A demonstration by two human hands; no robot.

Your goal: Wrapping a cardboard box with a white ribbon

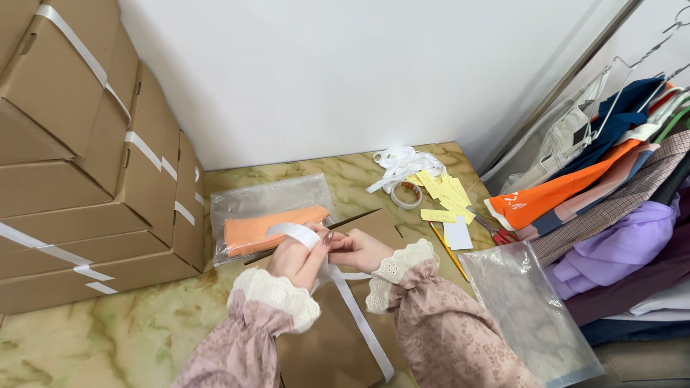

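Head view: we're on a marble-look floor (144, 330), both hands over a brown card sheet (330, 345) near the bottom edge. Left hand (298, 259) is clenched around a white ribbon (359, 316), which loops over its fingers at the top; right hand (359, 250) pinches the same ribbon just beside it, hands touching. The ribbon's free end runs down across the card toward the bottom edge. A thin dark stick (352, 219) lies slanted right behind the hands; we can't tell if either hand touches it. Behind that, a clear bag (269, 197) with an orange cloth (266, 230) inside, toward the wall. Stacked cartons (86, 179) strapped with white tape fill the left edge. Toward the far right corner: loose ribbon pile (402, 164), tape roll (407, 195), yellow slips (445, 194), one white card (458, 234). A pencil (449, 251) and red-handled scissors (496, 231) lie right of the hands. Another clear bag (528, 316) sits at lower right, touching a heap of clothes (618, 230) on hangers along the right edge.
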